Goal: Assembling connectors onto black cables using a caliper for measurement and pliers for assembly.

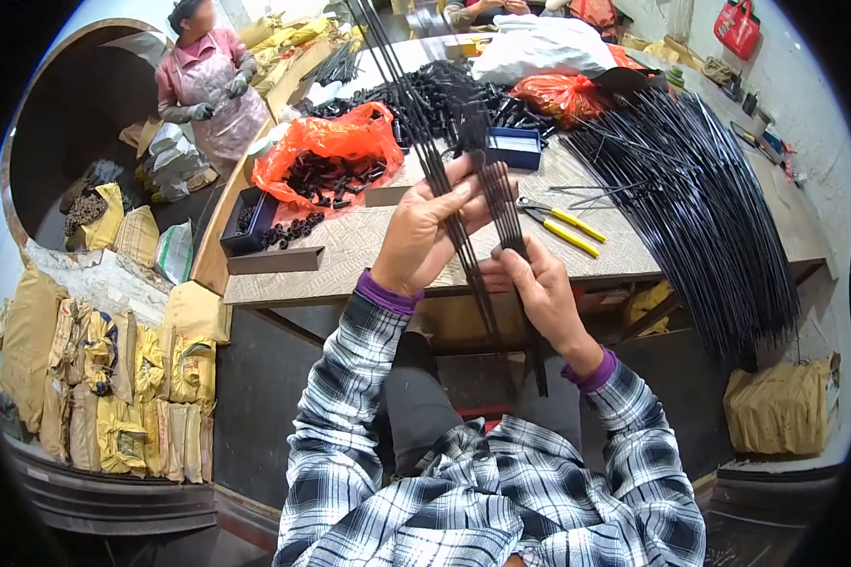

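My left hand [424,227] is closed around a thin bundle of long black rods [405,90], which slants from the top of the picture down past the table edge. My right hand [542,288] grips a second bundle of black rods [507,213] beside it, thumb pressed on top. The two bundles lie close together near my left fingers and part lower down. The upper ends of the right bundle are blurred over a heap of small black parts [435,90]. Pliers with yellow handles [567,231] lie on the table just right of my hands.
An orange-red plastic bag [350,132] and a dark box [248,219] of black parts stand left. A blue box [515,146] sits behind my hands. A rod pile [700,189] overhangs the table [350,248] at right. A person [208,80] stands far left; wrapped bundles [118,397] line the floor.
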The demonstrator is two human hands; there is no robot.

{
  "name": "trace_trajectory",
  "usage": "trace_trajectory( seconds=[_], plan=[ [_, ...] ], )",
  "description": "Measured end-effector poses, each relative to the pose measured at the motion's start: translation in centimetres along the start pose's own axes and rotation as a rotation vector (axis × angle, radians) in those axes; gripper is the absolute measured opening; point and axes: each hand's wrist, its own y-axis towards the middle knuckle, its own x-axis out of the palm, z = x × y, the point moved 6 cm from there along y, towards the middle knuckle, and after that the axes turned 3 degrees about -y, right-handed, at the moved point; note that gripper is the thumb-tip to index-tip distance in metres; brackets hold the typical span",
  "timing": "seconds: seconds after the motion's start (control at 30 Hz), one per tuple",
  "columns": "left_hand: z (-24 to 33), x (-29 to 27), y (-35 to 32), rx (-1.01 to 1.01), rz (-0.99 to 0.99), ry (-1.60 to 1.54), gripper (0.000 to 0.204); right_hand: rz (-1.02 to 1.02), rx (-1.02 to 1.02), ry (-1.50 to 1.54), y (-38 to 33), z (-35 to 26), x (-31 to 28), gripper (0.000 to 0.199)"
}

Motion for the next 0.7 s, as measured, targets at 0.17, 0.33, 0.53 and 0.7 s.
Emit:
trace_trajectory(
  seconds=[0.17, 0.33, 0.53, 0.7],
  plan=[
    [0.1, -1.1, 0.3, 0.061, 0.071, 0.072, 0.037, 0.012, 0.021, 0.002, -0.1, 1.2, 0.0, 0.015],
    [0.0, -1.3, 0.4, 0.069, 0.106, 0.052, 0.035, -0.012, -0.029, -0.033, -0.5, 1.2, 0.7, 0.021],
    [-0.5, -1.0, 0.6, 0.174, 0.262, 0.169, 0.030, 0.081, -0.042, 0.144, -0.1, 1.0, 0.1, 0.021],
    [-0.5, -1.3, 0.9, 0.230, 0.305, 0.236, 0.029, 0.115, -0.090, -0.035, 0.1, 0.7, -0.3, 0.017]
  ],
)
